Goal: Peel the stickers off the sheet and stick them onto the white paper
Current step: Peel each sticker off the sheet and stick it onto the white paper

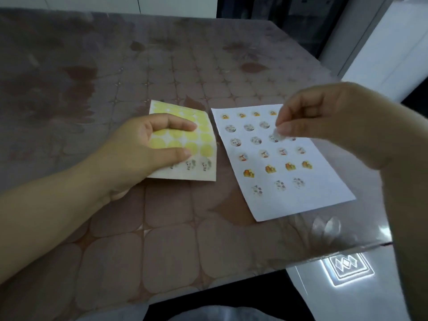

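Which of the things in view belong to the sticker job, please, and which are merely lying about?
Part of the job:
- sticker sheet, pressed flat by the left hand
- white paper, already carrying rows of stickers
- sticker pinched by the right hand over the paper

Not part of it:
- patterned table
- glossy floor

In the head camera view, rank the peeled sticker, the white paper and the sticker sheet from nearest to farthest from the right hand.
1. peeled sticker: pinched at the right hand's fingertips.
2. white paper: lying directly below that hand.
3. sticker sheet: off to the left, under the left hand.
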